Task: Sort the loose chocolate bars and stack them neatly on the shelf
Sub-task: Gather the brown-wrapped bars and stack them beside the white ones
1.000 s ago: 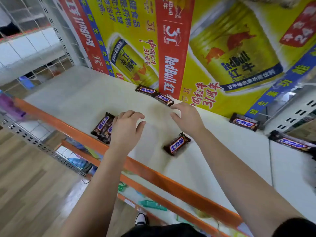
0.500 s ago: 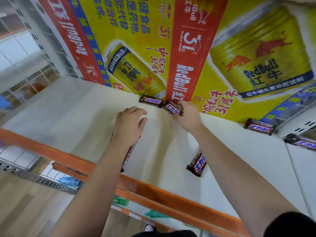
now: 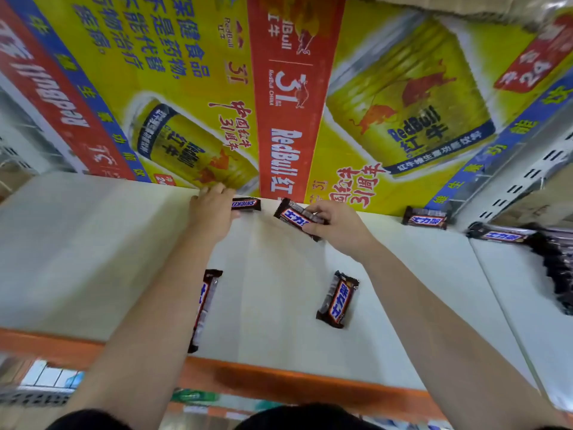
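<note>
Brown Snickers bars lie scattered on a pale shelf (image 3: 93,259). My right hand (image 3: 338,226) pinches one bar (image 3: 293,217) near the back wall, lifted at an angle. My left hand (image 3: 212,212) rests over the left end of another bar (image 3: 246,204) lying flat against the back; whether it grips that bar is unclear. A bar (image 3: 338,299) lies loose mid-shelf to the right. A stack of bars (image 3: 204,305) sits near the front edge, partly hidden by my left forearm. Two more bars (image 3: 424,218) (image 3: 499,235) lie at the far right.
A yellow and red drink poster (image 3: 294,103) covers the back wall. An orange rail (image 3: 279,380) runs along the shelf's front edge. A dark pile of wrapped packs (image 3: 555,265) sits on the adjoining shelf at right. A perforated metal upright (image 3: 527,172) stands at the right.
Both hands reached further back to the wall. My right hand closed on the angled bar and lifted it. My left hand moved onto the left bar's end.
</note>
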A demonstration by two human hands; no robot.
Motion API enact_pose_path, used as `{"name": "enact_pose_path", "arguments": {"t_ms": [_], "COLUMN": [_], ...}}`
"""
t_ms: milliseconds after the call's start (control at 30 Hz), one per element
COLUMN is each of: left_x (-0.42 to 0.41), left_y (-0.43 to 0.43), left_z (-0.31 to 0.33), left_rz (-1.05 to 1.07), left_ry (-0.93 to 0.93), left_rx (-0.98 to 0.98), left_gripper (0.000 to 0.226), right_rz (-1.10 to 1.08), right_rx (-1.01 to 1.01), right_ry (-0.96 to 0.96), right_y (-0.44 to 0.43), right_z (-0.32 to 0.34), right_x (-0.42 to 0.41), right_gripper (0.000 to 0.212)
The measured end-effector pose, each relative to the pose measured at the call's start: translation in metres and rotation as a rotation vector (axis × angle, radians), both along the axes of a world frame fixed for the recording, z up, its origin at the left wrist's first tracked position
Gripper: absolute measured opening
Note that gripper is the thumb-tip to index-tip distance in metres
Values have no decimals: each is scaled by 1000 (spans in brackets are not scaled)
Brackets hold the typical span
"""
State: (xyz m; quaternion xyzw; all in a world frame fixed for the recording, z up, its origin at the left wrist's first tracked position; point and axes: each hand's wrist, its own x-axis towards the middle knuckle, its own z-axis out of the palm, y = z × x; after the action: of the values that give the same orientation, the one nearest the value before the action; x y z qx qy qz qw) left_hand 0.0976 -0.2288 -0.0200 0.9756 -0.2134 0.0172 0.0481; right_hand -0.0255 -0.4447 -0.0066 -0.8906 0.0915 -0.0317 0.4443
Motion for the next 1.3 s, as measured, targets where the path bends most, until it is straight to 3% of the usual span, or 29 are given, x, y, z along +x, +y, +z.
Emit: {"name": "enact_pose_path", "arguments": {"t_ms": [267,500,667,833,967,1067,1300], "left_x": [-34,-100,-136,-170,-197,-219,-261], "left_y": [-34,-98,-149,-203,-240,-263,-296], "left_z": [9,33,43,42,39,35,25], "left_rz": [-67,-226,-245,-120,-28,2,195], "left_ry": [115,135,261,353,579,696,721], "left_rx": [-39,-331,-676,-903,-1109,-1182,-1300], "left_gripper": [45,23,14,25,43,24,17], "right_rz": [-121,-244,-275,-236,-241,-231,-166], "right_rx": [193,292,403,376,337,268,138], "right_ry": [5,-50,-61,-24,-1,7,-3], "right_y": [-24,-81,-137,-188,-225,-253,-296], "right_z": [3,16,19,24,19,16,22], "right_x": [-36,-88,-131,-171,-194,-205,-220], "right_gripper": [14,24,25,40,38,29,25]}}
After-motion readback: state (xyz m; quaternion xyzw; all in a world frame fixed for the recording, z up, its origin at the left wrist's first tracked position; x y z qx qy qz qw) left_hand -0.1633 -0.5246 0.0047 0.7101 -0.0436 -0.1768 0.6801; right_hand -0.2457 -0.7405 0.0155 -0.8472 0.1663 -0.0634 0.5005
